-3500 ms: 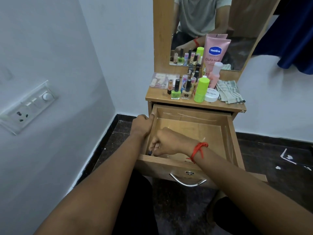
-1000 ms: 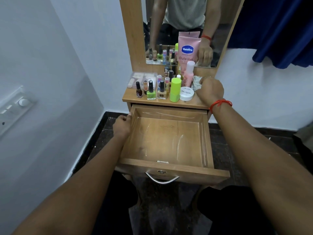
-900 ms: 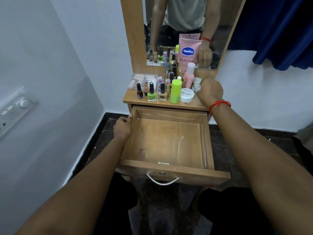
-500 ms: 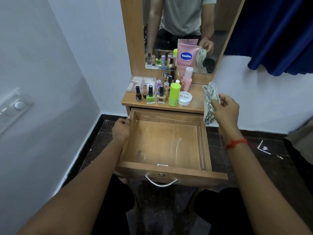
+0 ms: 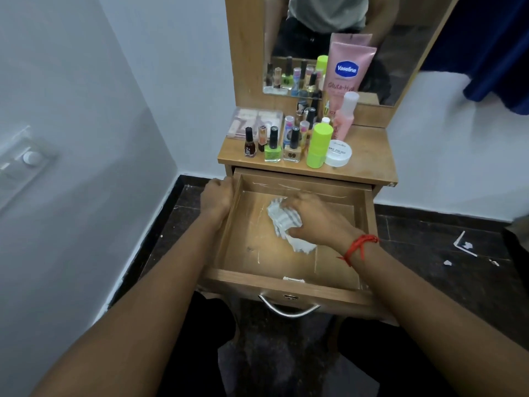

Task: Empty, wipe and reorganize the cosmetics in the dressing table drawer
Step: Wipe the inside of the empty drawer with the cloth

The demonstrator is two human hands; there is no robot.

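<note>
the main risk, as we judge it, is the drawer [image 5: 294,285] shifting or sliding on its runners under a hard stroke, which is why our left hand [image 5: 215,196] matters: if its hold on the left wall slackens, a push toward the back could ram the drawer in and rattle the crowded top, where the nail polish bottles [image 5: 272,144] stand close together and look easy to topple. a second risk is the cloth [image 5: 282,222] skating over the whitish streaks on the floor without lifting them, since only part of it lies flat under the palm; the corners, well beyond our fingertips, could be missed altogether. our right hand [image 5: 310,222] reaches in from the right, wrist low with a red thread [image 5: 359,246] on it, palm down, fingers curled over the bunched cloth and pressing it onto the drawer floor; the cloth sticks out ahead of the fingertips and trails back under the heel of the hand. the left forearm runs straight up to the drawer's left wall, fingers wrapped over its top edge near the back corner, clenched on the wood. the cosmetics sit on the tabletop [image 5: 369,156] far beyond both sets of fingers, the green bottle [image 5: 318,146], white jar [image 5: 339,153] and pink tube [image 5: 346,67] among them, so emptying looks done and wiping is in hand.
</note>
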